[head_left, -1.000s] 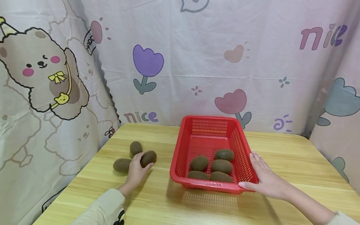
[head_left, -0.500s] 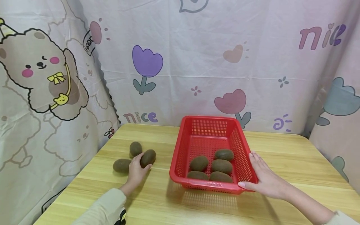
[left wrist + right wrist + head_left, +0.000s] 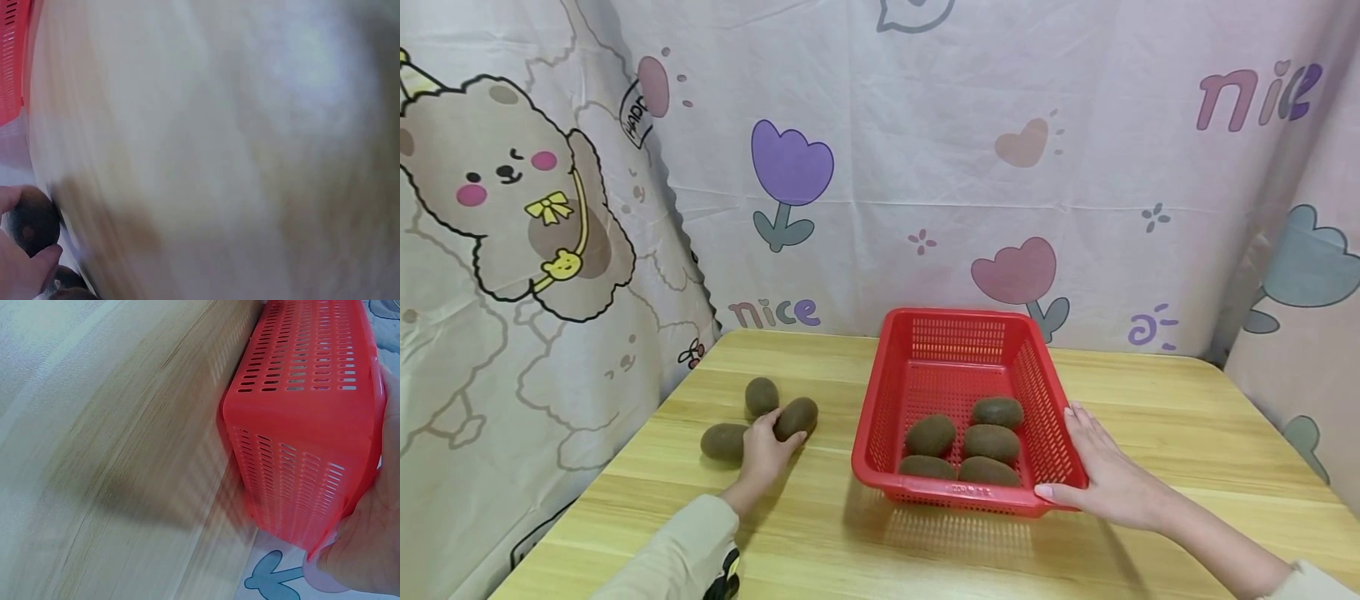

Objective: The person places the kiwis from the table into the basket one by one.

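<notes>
Between thumb and fingers, my left hand [image 3: 762, 454] pinches a brown kiwifruit [image 3: 798, 417] at the left of the table; whether it touches the wood I cannot tell. This kiwifruit [image 3: 32, 222] also appears at the lower left of the left wrist view. Two more kiwifruit lie close by, one behind the hand [image 3: 762, 397] and one left of it [image 3: 723, 442]. My right hand [image 3: 1112, 483] rests on the near right corner of a red plastic basket [image 3: 955, 492], fingers straight along the side and thumb on the front rim. Several kiwifruit [image 3: 992, 443] sit inside, towards the front.
The light wooden table [image 3: 820, 533] shows bare wood between the loose kiwifruit and the basket. A printed cloth [image 3: 880, 167] hangs behind the table, and another patterned cloth [image 3: 550, 367] hangs along its left side.
The left hand keeps its grip on the kiwifruit, which has turned slightly more upright and shifted only a little. The right hand and the basket stay in place.
</notes>
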A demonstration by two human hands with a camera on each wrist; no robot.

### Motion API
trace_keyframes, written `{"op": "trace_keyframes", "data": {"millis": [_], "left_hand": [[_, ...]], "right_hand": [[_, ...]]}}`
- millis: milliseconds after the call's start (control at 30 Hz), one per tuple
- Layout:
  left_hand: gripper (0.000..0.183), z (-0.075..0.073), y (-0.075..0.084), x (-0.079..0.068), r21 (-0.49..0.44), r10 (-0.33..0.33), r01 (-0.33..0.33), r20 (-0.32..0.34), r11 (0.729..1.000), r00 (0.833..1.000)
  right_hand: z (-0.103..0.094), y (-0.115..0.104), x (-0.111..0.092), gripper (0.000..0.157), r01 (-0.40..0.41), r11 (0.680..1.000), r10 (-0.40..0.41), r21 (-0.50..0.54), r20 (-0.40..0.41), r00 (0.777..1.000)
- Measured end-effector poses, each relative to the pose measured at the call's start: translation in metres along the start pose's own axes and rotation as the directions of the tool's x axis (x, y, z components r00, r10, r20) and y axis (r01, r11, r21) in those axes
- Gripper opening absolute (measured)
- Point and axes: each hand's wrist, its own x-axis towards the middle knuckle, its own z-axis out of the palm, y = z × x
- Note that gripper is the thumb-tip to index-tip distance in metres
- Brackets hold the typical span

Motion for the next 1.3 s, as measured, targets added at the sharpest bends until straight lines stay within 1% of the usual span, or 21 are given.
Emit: {"op": "trace_keyframes", "data": {"millis": [100,233,367,467,567,600,667,700,800,867,900,933,1033,1100,1300], "left_hand": [[0.052,-0.001,0.000,0.001,0.006,0.018,-0.018,0.011,1.000,1.000],[0.050,-0.003,0.000,0.002,-0.021,0.044,-0.044,0.026,0.999,0.999],[0.049,-0.005,0.002,0.003,-0.102,0.042,-0.036,0.056,0.994,0.998],[0.049,-0.007,0.004,0.005,-0.181,0.041,-0.026,0.075,0.983,0.996],[0.049,-0.010,0.006,0.008,-0.243,0.059,-0.041,0.067,0.969,0.996],[0.050,-0.010,0.007,0.009,-0.253,0.073,-0.056,0.057,0.966,0.996],[0.051,-0.012,0.009,0.010,-0.268,0.099,-0.085,0.037,0.960,0.994],[0.051,-0.012,0.010,0.010,-0.276,0.125,-0.116,0.013,0.954,0.992],[0.052,-0.014,0.015,0.012,-0.282,0.145,-0.139,-0.002,0.949,0.989],[0.052,-0.016,0.021,0.014,-0.289,0.127,-0.119,0.008,0.950,0.992],[0.051,-0.017,0.024,0.015,-0.291,0.113,-0.103,0.017,0.951,0.993],[0.051,-0.018,0.028,0.017,-0.287,0.086,-0.071,0.040,0.955,0.995],[0.050,-0.023,0.039,0.020,-0.289,0.051,-0.031,0.063,0.957,0.997],[0.050,-0.025,0.047,0.021,-0.293,0.046,-0.025,0.067,0.956,0.997],[0.051,-0.031,0.065,0.026,-0.305,0.070,-0.044,0.076,0.951,0.995]], "right_hand": [[0.000,0.000,0.000,0.105,0.002,1.000,-0.002,-0.002,-0.001,1.000],[0.001,0.000,0.000,0.105,0.005,1.000,-0.005,0.001,0.001,1.000],[0.001,0.000,0.000,0.106,0.003,1.000,-0.003,0.003,0.001,1.000],[0.001,0.000,0.000,0.106,0.000,1.000,0.000,-0.004,0.000,1.000],[0.001,-0.001,0.000,0.105,-0.004,1.000,0.004,-0.017,-0.001,1.000],[0.001,-0.001,0.000,0.105,-0.004,1.000,0.004,-0.024,-0.002,1.000],[0.001,-0.001,0.000,0.105,-0.006,0.999,0.006,-0.039,-0.004,1.000],[0.001,-0.001,-0.001,0.105,-0.008,0.999,0.007,-0.044,-0.005,1.000],[0.002,0.000,-0.001,0.105,-0.009,0.998,0.009,-0.065,-0.010,1.000],[0.002,0.000,-0.001,0.106,-0.009,0.997,0.008,-0.078,-0.012,1.000],[0.002,0.000,-0.001,0.106,-0.008,0.996,0.006,-0.086,-0.014,1.000],[0.002,-0.001,-0.001,0.106,-0.007,0.995,0.005,-0.095,-0.014,1.000],[0.001,-0.001,-0.001,0.106,-0.001,0.992,-0.001,-0.127,-0.017,1.000],[0.001,-0.001,-0.001,0.106,0.002,0.989,-0.005,-0.148,-0.018,1.000],[0.001,0.000,-0.001,0.104,0.009,0.983,-0.013,-0.183,-0.020,1.000]]}}
